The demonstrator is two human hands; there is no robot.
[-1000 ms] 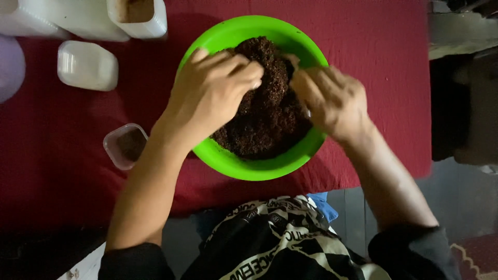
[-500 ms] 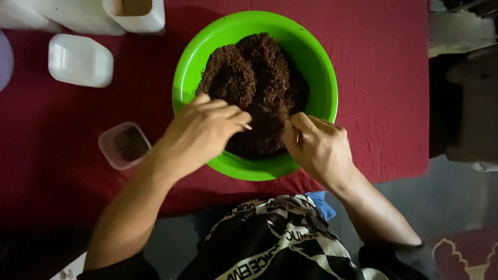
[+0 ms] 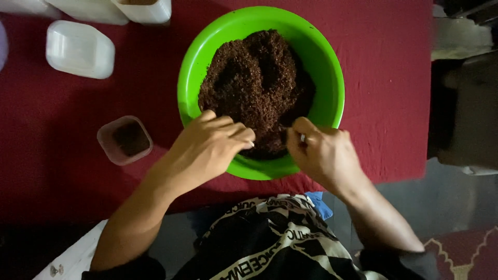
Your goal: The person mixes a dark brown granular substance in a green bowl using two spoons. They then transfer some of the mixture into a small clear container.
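A bright green bowl sits on a dark red cloth and holds a heap of dark brown crumbly mix. My left hand rests over the bowl's near rim, fingers curled into the near edge of the mix. My right hand is beside it at the near right rim, fingers bent and pinching into the mix, a ring showing on one finger. Both hands touch the mix; how much each one grips is hidden by the fingers.
A small clear tub with a little brown mix stands left of the bowl. A white lidded container and other white containers are at the back left. The red cloth ends at the right.
Both hands have drawn back from the top of the heap toward the near rim of the bowl, leaving the heap uncovered with grooves in it.
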